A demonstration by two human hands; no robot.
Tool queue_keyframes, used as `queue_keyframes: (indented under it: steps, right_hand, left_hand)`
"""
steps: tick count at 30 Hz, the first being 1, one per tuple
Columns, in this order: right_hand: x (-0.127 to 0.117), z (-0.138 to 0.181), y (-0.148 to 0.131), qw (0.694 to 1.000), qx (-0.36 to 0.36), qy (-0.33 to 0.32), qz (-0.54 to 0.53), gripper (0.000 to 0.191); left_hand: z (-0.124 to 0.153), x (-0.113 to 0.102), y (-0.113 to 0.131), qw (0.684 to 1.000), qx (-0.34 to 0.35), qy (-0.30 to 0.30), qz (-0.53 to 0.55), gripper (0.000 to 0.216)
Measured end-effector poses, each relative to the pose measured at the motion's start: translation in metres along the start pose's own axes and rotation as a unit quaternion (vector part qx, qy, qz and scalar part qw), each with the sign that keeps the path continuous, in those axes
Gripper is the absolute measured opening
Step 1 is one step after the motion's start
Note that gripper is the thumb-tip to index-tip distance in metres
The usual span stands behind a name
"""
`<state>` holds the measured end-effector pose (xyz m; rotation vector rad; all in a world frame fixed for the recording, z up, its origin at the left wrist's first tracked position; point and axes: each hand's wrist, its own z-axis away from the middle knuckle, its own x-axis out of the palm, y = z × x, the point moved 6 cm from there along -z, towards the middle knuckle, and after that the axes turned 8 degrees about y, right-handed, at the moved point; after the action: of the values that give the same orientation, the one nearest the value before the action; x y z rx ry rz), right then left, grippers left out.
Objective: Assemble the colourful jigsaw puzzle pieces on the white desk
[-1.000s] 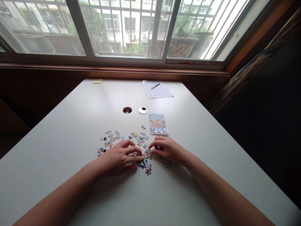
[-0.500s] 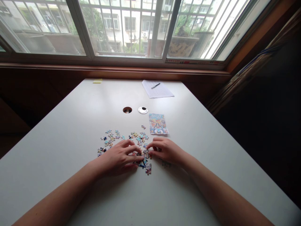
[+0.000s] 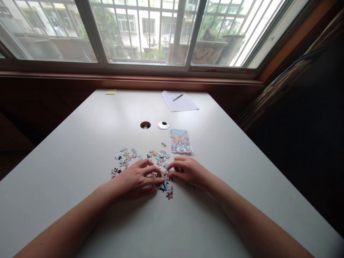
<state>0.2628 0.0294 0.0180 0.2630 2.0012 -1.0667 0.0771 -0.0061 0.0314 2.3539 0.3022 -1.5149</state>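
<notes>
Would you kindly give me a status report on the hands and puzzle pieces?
Left hand over the clustered puzzle pieces; right hand at the cluster's right edge, grip unclear. Picture card beyond it, out of the way.

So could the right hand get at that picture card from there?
Probably yes: the picture card lies on the table just beyond the right hand, with nothing visible between them. That hand is at the puzzle pieces, though; whether it grips one is hard to tell.
</notes>
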Motion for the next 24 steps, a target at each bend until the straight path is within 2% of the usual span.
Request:
queue_keyframes:
  steps: [24]
  right_hand:
    - [0.0007, -0.0015, -0.0012, 0.998, 0.052, 0.002, -0.018, 0.010]
  left_hand:
    - [-0.0002, -0.0005, 0.0003, 1.000, -0.012, -0.002, -0.002, 0.036]
